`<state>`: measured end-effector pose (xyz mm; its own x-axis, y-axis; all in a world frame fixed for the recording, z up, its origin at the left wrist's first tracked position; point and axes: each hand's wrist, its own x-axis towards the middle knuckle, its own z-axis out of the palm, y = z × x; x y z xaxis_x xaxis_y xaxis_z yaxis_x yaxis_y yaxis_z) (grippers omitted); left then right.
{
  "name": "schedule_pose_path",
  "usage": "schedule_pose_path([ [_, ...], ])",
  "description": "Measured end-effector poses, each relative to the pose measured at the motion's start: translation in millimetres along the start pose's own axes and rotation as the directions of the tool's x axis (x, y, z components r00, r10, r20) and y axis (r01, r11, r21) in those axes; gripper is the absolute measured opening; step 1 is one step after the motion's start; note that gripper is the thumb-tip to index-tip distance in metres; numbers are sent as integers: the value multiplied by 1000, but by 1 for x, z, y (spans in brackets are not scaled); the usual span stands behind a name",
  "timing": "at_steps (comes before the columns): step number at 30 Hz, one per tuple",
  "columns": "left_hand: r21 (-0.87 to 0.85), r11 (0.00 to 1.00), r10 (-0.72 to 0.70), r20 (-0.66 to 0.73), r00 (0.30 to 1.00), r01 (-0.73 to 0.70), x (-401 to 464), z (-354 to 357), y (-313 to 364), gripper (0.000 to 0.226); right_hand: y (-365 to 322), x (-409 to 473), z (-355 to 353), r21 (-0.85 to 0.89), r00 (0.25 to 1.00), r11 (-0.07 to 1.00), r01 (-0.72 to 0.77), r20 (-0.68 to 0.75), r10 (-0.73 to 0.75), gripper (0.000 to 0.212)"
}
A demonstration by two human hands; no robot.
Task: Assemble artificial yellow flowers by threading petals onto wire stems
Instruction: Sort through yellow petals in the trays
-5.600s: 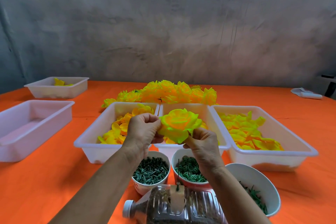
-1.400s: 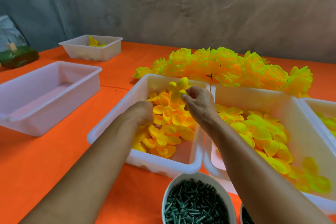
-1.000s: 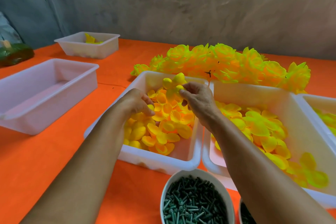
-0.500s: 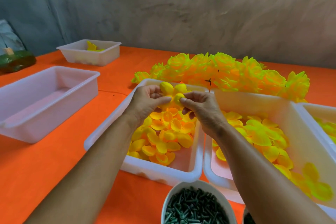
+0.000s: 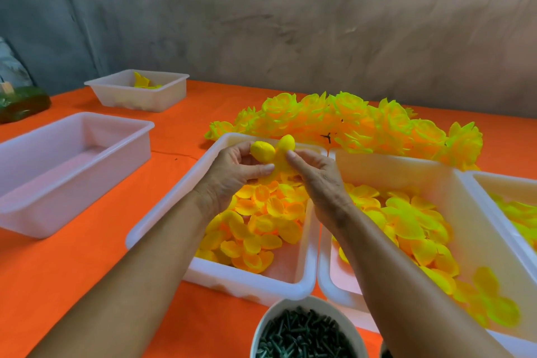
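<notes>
Petal piece [image 5: 276,154], yellow w/ rounded lobes, sits pinched betw. my two hands above the far end of the nearest white tray [image 5: 250,282]. My left hand [image 5: 232,171] has fingers curled round one lobe, thumb laid flat across; my right hand [image 5: 316,174] pinches the other side w/ thumb and forefinger. That tray holds small yellow-orange petals piled loose. Next tray to the right [image 5: 406,171] holds bigger yellow-green petals; a third tray [image 5: 494,180] at the right edge has more yellow ones, only partly in view. Finished flowers [image 5: 363,122] lie heaped on the orange desk [image 5: 72,285] behind the trays. White bowl [image 5: 261,325] at bottom is full of dark green stem bits. Far-left small tray [image 5: 139,96] has a few yellow scraps; large tray [image 5: 43,206] on the left shows bare pinkish bottom.
</notes>
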<state>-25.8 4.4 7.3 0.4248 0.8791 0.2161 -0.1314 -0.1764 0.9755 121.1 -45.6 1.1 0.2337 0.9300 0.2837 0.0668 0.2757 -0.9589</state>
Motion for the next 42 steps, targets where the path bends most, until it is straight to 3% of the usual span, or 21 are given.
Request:
schedule_pose_path([
  [5, 72, 992, -116, 108, 987, 108, -1, 2, -1, 12, 0, 2, -6, 101, 998, 993, -52, -30, 56, 17],
  [10, 121, 985, -125, -3, 992, 124, 2, 2, -5, 16, 1, 1, -11, 17, 988, 997, -75, 133, 72, 21],
  [13, 113, 991, -62, -42, 997, 66, 0, 2, -5, 15, -1, 1, -11, 13, 986, 996, -88, 143, 85, 16],
  [19, 298, 950, 128, -119, 985, -88, -2, 7, -10, 18, 4, 0, -3, -101, 998, 993, -62, -3, 62, 12],
  [23, 501, 857, 221, -151, 964, -118, -2, 13, -13, 17, 6, 3, -2, -331, 996, 944, 6, -84, -36, 12],
  [27, 618, 771, 299, -141, 944, -152, -2, 17, -9, 21, 5, 2, -4, -346, 995, 937, 50, -67, -78, 6],
  [30, 458, 885, 166, -146, 975, -82, -3, 16, -6, 26, 2, -1, -7, -146, 998, 989, 24, 61, -15, 8],
  [35, 210, 977, -31, -81, 996, 47, -3, 16, 0, 9, 0, 0, -9, -11, 998, 1000, -3, 66, 4, 12],
  [38, 63, 980, -184, -43, 982, 186, -4, 13, 2, 15, -1, -1, -10, -42, 994, 998, -42, 101, 47, 11],
  [42, 122, 962, -245, -1, 969, 243, -4, 7, -2, 18, -1, -1, -8, -187, 993, 981, -51, 99, 71, 12],
])
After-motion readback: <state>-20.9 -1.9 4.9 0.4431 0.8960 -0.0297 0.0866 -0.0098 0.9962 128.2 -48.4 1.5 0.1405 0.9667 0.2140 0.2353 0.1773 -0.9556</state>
